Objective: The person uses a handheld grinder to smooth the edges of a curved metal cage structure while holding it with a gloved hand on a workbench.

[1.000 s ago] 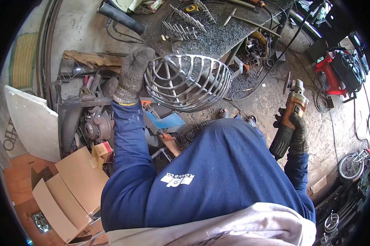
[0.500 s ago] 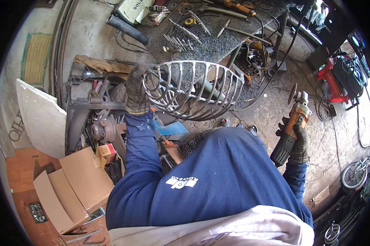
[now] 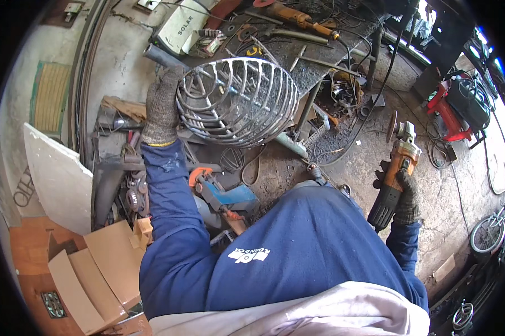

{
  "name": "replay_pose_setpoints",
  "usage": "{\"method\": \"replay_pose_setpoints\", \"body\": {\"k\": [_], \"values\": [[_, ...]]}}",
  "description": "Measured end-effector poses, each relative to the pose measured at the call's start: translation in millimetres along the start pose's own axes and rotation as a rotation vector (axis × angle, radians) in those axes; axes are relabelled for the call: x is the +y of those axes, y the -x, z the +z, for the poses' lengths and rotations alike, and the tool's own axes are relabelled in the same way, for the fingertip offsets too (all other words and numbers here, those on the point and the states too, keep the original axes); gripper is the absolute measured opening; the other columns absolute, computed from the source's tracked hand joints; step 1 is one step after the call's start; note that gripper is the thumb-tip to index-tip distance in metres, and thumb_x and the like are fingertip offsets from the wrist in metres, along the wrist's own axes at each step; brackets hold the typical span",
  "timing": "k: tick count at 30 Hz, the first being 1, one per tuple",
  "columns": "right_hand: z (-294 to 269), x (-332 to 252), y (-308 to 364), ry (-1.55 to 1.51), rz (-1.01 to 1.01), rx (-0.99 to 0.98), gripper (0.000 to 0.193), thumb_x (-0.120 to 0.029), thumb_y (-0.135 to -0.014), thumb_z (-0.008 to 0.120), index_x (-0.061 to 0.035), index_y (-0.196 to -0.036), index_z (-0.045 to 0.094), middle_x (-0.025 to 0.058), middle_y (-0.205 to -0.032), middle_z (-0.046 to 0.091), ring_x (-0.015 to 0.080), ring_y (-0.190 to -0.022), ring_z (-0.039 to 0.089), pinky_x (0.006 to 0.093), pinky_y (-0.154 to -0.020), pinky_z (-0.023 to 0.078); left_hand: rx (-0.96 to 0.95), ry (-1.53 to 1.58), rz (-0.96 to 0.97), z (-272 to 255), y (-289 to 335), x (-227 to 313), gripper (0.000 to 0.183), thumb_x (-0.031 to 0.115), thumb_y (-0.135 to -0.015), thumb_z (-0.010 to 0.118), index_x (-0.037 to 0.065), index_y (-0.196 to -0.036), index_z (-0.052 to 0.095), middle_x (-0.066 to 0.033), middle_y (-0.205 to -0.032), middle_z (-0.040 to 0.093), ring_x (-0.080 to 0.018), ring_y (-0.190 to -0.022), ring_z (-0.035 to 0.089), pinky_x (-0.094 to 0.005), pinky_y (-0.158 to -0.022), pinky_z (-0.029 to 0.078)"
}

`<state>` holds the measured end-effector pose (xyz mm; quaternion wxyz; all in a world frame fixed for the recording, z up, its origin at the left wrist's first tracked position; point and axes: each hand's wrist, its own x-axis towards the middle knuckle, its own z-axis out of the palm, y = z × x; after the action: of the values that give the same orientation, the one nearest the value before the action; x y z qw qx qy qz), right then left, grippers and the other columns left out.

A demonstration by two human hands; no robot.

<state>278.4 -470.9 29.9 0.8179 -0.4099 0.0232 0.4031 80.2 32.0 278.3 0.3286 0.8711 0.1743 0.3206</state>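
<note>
My left hand [image 3: 162, 109], in a grey knitted glove, is closed on the left end of a metal bar basket [image 3: 237, 60]. The basket is made of curved, welded grey bars, and I hold it tilted in the air in front of the workbench. Some left fingers are hidden behind its rim. My right hand [image 3: 409, 196], also gloved, is wrapped round an orange and black angle grinder [image 3: 405, 154]. Its disc [image 3: 392, 126] points away from me, well to the right of the basket and apart from it. Whether the disc spins cannot be told.
Ahead stands a dirty workbench [image 3: 332, 55] with metal rods and another orange power tool [image 3: 291, 15]. A blue and orange tool [image 3: 230, 196] lies below my left arm. Cardboard boxes [image 3: 110, 257] are at lower left, a red machine [image 3: 451, 115] at far right. Cables cross the floor.
My left hand has moved left and slightly away, carrying the basket with it. The basket has turned, showing more of its inside. The grinder in my right hand has barely moved.
</note>
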Motion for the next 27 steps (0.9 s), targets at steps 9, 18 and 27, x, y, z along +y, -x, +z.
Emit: {"method": "replay_pose_setpoints", "body": {"k": [9,18,27], "values": [[64.1,-20.6,-39.2,-0.018,-0.129,-0.020,0.071,-0.032,-0.088,0.071,0.0042,-0.142,0.043,0.0236,-0.129,0.061,0.0392,-0.109,0.067,0.0505,-0.088,0.059,-0.404,-0.005,-0.388,32.6,-85.4,-17.0,0.039,0.037,-0.101,0.058,0.000,-0.102,0.070,-0.0122,-0.093,0.071,-0.0189,-0.087,0.065,-0.0322,-0.082,0.052],[127.5,-30.4,-82.3,-0.017,-0.217,-0.120,0.073,-0.033,-0.086,0.072,0.0047,-0.142,0.043,0.0243,-0.127,0.061,0.0410,-0.111,0.067,0.0552,-0.091,0.059,-0.537,-0.419,0.214,68.5,-151.7,-135.0,0.033,0.029,-0.103,0.054,0.010,-0.129,0.065,-0.0114,-0.114,0.071,-0.0237,-0.106,0.067,-0.0358,-0.095,0.051],[145.3,-35.7,-131.3,0.034,-0.118,-0.187,0.079,-0.032,-0.081,0.077,0.0051,-0.142,0.042,0.0245,-0.125,0.063,0.0387,-0.108,0.069,0.0517,-0.087,0.060,-0.092,0.258,-0.293,74.2,-134.3,-178.8,0.028,0.034,-0.093,0.076,0.008,-0.102,0.070,-0.0022,-0.081,0.070,-0.0097,-0.072,0.064,-0.0269,-0.067,0.053]]}}
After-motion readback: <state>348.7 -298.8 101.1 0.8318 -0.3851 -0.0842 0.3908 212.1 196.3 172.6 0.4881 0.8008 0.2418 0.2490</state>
